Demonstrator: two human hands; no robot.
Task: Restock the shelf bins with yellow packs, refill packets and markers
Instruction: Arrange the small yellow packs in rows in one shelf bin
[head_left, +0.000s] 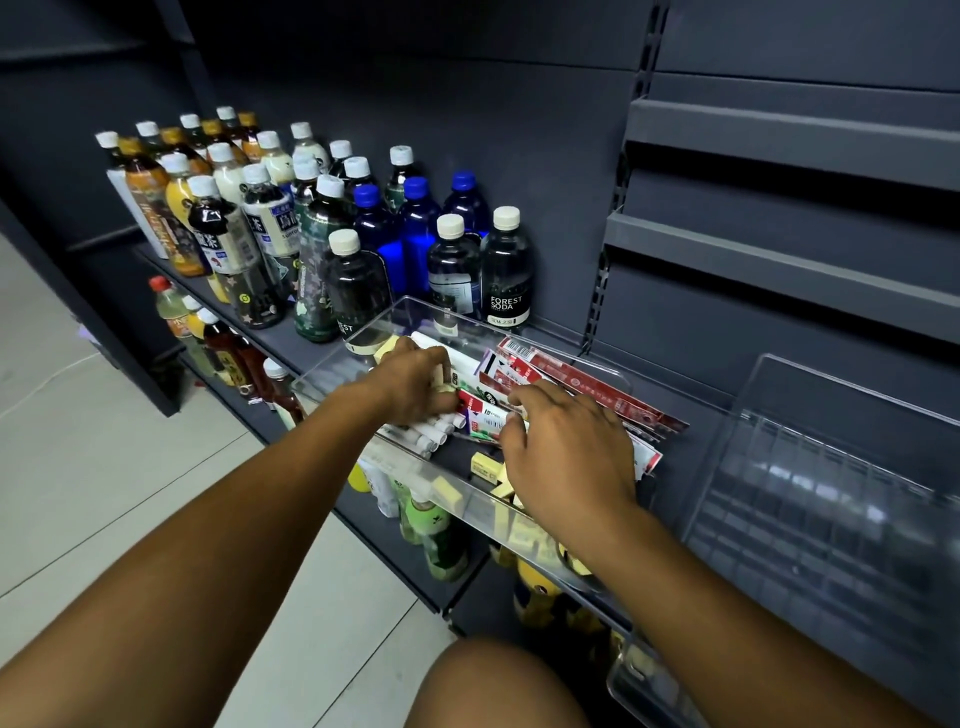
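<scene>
Inside clear bin (324, 375) on shelf (283, 338): left hand (413, 384) fingers curled round yellow pack (387, 347) above markers (432, 432); right hand (569, 449) fingers pinch refill packet (485, 418), likely sorting kinds apart. Bottles (332, 249) far left.

My left fingers (441, 404) and right fingers (525, 396) are both down in the clear bin (332, 374) on the shelf (280, 338). The left ones curl round a yellow pack (388, 347) above the white markers (434, 436). The right ones pinch a red-and-white refill packet (485, 418). Bottles (358, 280) stand behind.
</scene>
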